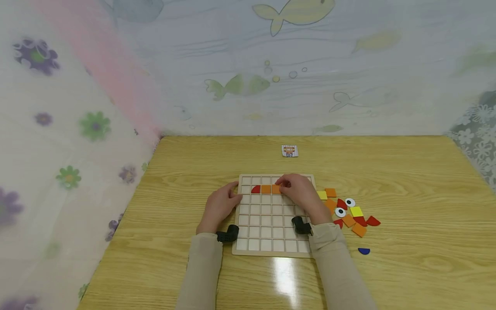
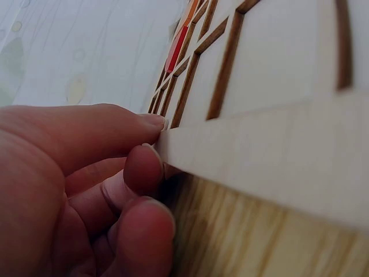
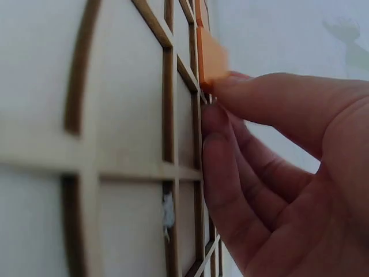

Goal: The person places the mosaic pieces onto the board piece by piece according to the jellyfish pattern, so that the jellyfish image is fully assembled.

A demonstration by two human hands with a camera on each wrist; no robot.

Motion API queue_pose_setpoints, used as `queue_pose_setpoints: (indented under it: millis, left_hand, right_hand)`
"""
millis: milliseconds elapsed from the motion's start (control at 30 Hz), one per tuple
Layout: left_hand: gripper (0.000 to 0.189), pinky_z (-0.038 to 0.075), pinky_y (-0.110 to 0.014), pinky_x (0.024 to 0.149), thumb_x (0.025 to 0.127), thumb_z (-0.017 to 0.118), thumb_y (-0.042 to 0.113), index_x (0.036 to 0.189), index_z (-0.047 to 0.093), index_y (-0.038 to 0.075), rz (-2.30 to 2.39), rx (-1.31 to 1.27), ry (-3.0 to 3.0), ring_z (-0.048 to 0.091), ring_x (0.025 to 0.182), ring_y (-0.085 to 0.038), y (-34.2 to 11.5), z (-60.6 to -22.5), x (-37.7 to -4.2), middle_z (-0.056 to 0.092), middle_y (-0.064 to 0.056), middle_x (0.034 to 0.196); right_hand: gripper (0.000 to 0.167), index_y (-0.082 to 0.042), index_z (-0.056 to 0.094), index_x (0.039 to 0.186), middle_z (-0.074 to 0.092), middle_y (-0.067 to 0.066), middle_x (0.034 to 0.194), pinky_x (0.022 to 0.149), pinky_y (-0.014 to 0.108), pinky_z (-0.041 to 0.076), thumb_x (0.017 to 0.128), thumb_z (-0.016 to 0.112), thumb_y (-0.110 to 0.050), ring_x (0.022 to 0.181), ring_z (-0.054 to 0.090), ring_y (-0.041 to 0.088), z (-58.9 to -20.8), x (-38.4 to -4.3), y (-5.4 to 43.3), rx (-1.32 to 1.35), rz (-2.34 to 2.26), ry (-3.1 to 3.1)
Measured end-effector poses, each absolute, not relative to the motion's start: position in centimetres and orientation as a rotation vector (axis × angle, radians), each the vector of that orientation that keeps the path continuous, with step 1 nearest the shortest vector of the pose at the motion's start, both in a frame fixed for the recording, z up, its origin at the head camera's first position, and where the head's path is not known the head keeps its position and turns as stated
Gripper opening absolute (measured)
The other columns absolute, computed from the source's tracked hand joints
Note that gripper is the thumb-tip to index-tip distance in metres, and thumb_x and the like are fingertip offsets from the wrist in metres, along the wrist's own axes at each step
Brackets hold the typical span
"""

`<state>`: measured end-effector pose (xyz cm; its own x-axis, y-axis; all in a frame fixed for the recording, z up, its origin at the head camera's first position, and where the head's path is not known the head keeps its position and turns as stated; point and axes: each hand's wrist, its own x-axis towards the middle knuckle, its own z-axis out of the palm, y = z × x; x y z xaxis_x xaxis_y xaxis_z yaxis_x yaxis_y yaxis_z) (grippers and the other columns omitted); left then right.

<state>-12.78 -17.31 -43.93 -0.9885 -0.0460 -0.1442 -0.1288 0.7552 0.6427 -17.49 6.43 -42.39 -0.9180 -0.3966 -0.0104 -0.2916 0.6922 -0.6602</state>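
A pale wooden grid board lies on the table. In one row near its far edge, a red quarter-round tile and an orange square tile sit in neighbouring cells. My right hand pinches a second orange square tile at the cell just right of them; in the right wrist view, fingertips touch the end of that orange tile. My left hand grips the board's left edge, fingertips against the rim in the left wrist view.
Right of the board lies a loose pile with several orange tiles, a yellow tile, red quarter-rounds and round eye pieces. A blue half-round lies nearer. A small picture card is beyond the board.
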Motion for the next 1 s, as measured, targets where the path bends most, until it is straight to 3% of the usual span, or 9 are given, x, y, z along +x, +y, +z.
queue_pose_setpoints:
  millis: [233, 1000]
  left_hand:
    - [0.045, 0.036, -0.028, 0.056, 0.085, 0.058, 0.030, 0.129, 0.049, 0.019, 1.046, -0.138, 2.840, 0.046, 0.055, -0.013, -17.2, -43.7, -12.9, 0.053, 0.004, 0.069]
    - [0.045, 0.037, -0.028, 0.056, 0.085, 0.058, 0.029, 0.128, 0.049, 0.019, 1.087, -0.156, 2.810, 0.047, 0.056, -0.014, -17.2, -43.6, -12.5, 0.053, 0.003, 0.068]
  right_hand:
    - [0.015, -0.011, 0.066, 0.097, 0.058, 0.000, 0.083, 0.071, 0.034, 0.042, 0.083, 0.062, -0.012, 0.077, 0.052, 0.017, -42.2, -17.5, 6.6, -0.580, -1.032, 2.737]
    - [0.026, -0.013, 0.062, 0.109, 0.058, 0.005, 0.098, 0.073, 0.035, 0.042, 0.088, 0.056, -0.027, 0.085, 0.051, 0.021, -41.7, -17.3, 11.6, -0.382, -1.178, 2.566]
